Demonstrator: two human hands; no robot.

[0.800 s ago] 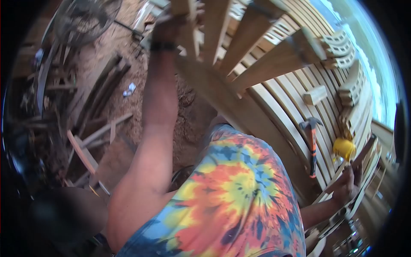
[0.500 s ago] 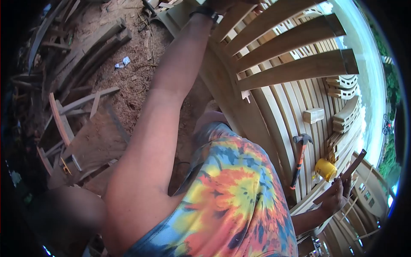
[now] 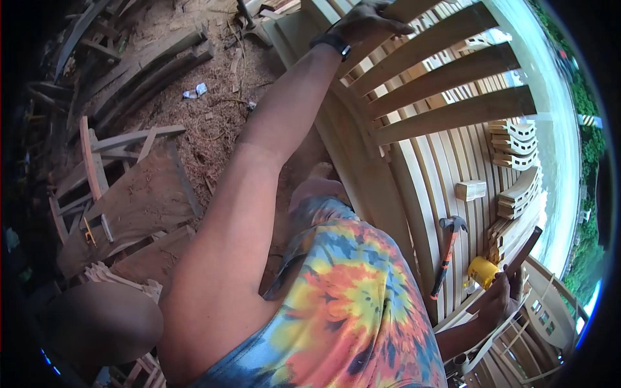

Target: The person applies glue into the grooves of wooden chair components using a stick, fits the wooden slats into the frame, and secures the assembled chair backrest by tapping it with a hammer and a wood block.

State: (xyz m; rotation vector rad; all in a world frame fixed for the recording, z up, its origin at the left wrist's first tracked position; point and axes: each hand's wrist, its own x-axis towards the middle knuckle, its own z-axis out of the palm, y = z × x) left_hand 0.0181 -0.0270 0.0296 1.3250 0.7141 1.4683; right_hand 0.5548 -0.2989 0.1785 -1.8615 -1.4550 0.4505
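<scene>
My left hand (image 3: 370, 24), with a black band on the wrist, is stretched out to the top of the view. Its fingers close around one of several curved wooden slats (image 3: 420, 11) that fan out over a stack of boards. On the right, my right hand (image 3: 503, 301) grips a narrow dark wooden stick (image 3: 526, 251), its upper end pointing up and to the right. Beside that hand, very close, is a yellow container (image 3: 482, 271). A claw hammer (image 3: 446, 257) with an orange and black handle lies on the boards, left of the container.
A small wooden block (image 3: 471, 189) lies on long boards (image 3: 424, 174). Slotted curved pieces (image 3: 515, 143) are stacked at their far end. Scrap timber (image 3: 145, 77) and wood shavings (image 3: 213, 129) cover the ground on the left. An angled wooden frame (image 3: 97, 161) stands there too.
The view has shifted, so my left hand on the slat now shows more fully. My right hand, still holding the stick, appears lower and nearer the yellow container.
</scene>
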